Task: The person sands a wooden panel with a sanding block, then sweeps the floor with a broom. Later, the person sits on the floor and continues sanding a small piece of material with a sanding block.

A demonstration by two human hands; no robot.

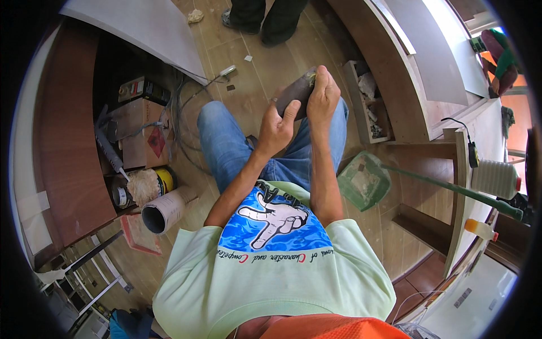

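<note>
Both hands hold a dark grey-brown flat piece [294, 93], probably sandpaper, above the gap between my knees. My left hand [275, 125] grips its near left end, thumb lying on top. At the right edge, my right hand [322, 95] holds it with the fingers pointing up and away from me. A small yellowish bit [312, 78] shows near the right fingertips; what it is I cannot tell. The undersides of the piece and several fingers are hidden.
Left stand a cardboard box [137, 131], a caulking tube [108, 146], a can [166, 178] and a cardboard tube [169, 209]. Cables [182, 110] cross the floor. Right are a green long-handled dustpan [365, 180] and a wooden tray [368, 101]. A person's legs [264, 19] stand ahead.
</note>
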